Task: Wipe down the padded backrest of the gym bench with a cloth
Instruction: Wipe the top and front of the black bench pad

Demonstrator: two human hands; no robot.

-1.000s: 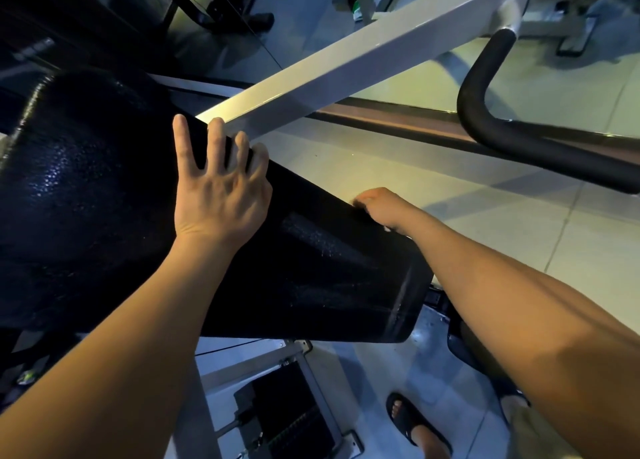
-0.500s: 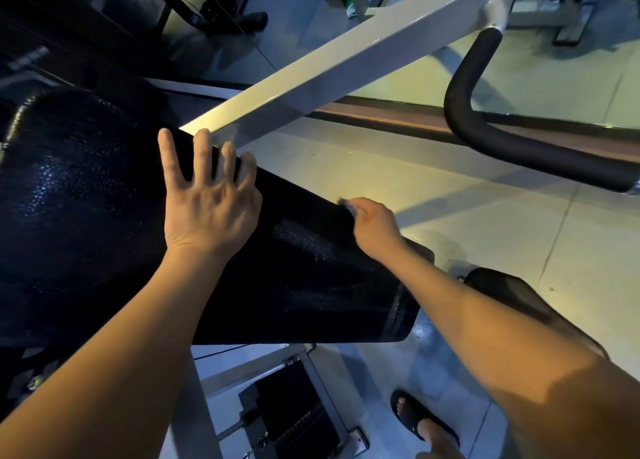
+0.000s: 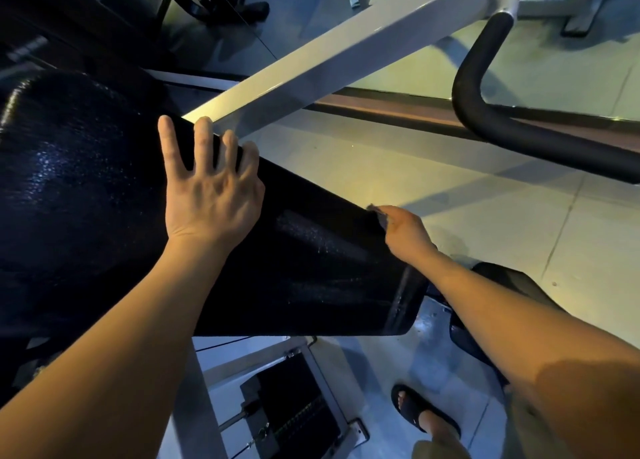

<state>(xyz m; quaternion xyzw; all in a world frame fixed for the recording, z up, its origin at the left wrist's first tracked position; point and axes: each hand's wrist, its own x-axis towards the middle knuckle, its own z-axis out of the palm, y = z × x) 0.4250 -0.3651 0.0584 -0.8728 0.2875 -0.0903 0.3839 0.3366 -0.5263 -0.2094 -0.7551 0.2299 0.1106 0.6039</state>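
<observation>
The black padded backrest [image 3: 104, 199] fills the left and centre of the view, its surface glistening with wet speckles. My left hand [image 3: 207, 195] lies flat on it with fingers spread over the far edge. My right hand [image 3: 401, 230] presses on the pad near its lower right end, closed on a small dark grey cloth [image 3: 379, 216]; only a corner of the cloth peeks out from under the fingers.
A white steel beam [image 3: 329, 53] crosses diagonally behind the pad. A black padded handle bar [image 3: 485, 112] curves at the upper right. Below the pad stand a weight stack [image 3: 291, 410] and frame. My sandalled foot [image 3: 422, 413] is on the tiled floor.
My right hand has slid with the cloth down along the pad's far edge toward its lower right end. My left hand stays pressed in the same spot on the pad.
</observation>
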